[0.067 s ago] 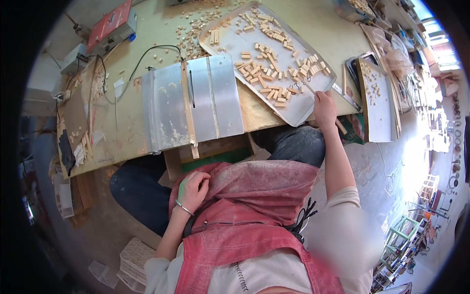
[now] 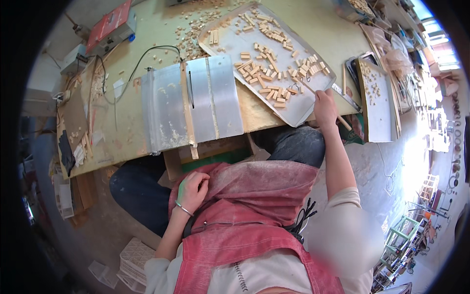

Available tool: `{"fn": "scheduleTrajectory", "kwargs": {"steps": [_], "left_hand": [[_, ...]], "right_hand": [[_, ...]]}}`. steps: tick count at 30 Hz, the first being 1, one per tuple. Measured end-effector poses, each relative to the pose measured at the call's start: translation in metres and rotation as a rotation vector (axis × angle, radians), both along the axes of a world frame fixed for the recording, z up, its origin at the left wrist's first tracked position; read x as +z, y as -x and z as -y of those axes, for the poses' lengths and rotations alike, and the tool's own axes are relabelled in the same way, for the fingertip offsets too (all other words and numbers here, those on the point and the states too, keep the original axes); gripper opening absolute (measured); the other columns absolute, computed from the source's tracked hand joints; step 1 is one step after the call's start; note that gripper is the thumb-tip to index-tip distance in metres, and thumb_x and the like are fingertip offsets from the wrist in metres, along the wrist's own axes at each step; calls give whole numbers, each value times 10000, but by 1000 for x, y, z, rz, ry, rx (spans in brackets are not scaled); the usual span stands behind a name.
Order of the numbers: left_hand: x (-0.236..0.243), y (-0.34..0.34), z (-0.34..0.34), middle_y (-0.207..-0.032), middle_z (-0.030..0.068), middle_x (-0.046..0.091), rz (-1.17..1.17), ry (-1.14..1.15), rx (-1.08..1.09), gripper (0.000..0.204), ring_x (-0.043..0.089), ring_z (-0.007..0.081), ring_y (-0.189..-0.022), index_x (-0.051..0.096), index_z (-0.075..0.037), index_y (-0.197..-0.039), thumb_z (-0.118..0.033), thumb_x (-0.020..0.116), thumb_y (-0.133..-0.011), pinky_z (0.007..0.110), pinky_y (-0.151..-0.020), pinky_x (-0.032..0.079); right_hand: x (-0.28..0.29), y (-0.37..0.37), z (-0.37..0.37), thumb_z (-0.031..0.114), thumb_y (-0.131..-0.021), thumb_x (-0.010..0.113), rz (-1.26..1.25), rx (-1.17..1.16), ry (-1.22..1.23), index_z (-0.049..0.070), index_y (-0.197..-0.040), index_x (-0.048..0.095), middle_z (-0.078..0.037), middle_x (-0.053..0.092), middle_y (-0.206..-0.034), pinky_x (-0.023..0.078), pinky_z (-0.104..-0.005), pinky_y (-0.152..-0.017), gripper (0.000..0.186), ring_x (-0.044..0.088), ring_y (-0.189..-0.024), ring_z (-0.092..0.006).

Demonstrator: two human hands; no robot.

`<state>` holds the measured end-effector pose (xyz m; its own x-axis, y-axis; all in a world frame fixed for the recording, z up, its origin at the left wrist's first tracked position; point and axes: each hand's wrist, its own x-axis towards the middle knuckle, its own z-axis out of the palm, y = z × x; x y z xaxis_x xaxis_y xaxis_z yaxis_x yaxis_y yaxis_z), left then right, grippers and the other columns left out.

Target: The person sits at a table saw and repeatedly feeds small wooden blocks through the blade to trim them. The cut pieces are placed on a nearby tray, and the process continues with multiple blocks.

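Observation:
My right hand [image 2: 325, 109] is closed round a slim wooden stick [image 2: 344, 123] at the near right corner of a shallow metal tray [image 2: 299, 110]. One end of the stick reaches in over the tray, towards small wooden blocks [image 2: 277, 92]; the other sticks out below my fist. Many such blocks lie scattered and in short rows on the tray. My left hand [image 2: 194, 190] rests on the red apron [image 2: 259, 181] in my lap, its fingers loosely bent with nothing visible in them. A bracelet circles that wrist.
Left of the tray stands a metal saw table [image 2: 169, 108] with a slot and a wooden strip [image 2: 187, 105] across it. Wood offcuts [image 2: 188, 34] are strewn behind. A red-topped box [image 2: 111, 28] sits far left; a second tray [image 2: 377, 110] leans at the right.
The stick in my right hand has tilted slightly, its lower end swinging a little to the right and up. My left hand stays where it was.

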<state>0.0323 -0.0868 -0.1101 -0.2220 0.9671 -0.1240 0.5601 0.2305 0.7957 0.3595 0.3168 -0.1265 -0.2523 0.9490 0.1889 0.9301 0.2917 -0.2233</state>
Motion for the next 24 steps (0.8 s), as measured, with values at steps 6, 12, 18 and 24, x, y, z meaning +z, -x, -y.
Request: {"fn": "scheduleTrajectory", "kwargs": {"steps": [6, 12, 18, 24], "left_hand": [[-2, -1, 2, -948, 148, 704, -2, 33, 0, 98, 692, 350, -875, 703, -29, -1004, -30, 687, -907, 440, -770, 553], [-8, -1, 0, -933, 138, 699, -31, -1, -21, 98, 686, 297, -810, 711, -19, -1012, -14, 693, -916, 392, -729, 546], [-11, -3, 5, -980, 153, 720, 19, 52, 19, 105, 703, 367, -913, 705, -30, -1009, -30, 684, -906, 447, -797, 564], [-13, -1, 5, -995, 163, 723, 39, 51, 1, 114, 706, 376, -938, 706, -26, -1023, -35, 687, -911, 453, -820, 568]], "right_hand": [[47, 33, -44, 95, -971, 564, 76, -14, -140, 112, -1080, 739, -129, 662, -1099, 573, -528, -759, 207, 734, -902, -393], [24, 87, -63, 103, -960, 615, 110, 59, -101, 95, -1078, 743, -137, 664, -1117, 585, -510, -782, 174, 730, -954, -382], [41, 79, -12, 175, -946, 669, -130, 75, 188, 56, -1046, 737, -169, 699, -1015, 568, -470, -804, 169, 722, -958, -364], [5, 59, 32, 175, -916, 727, -337, 182, 288, 0, -987, 762, -158, 752, -940, 553, -392, -781, 193, 716, -859, -270]]}}
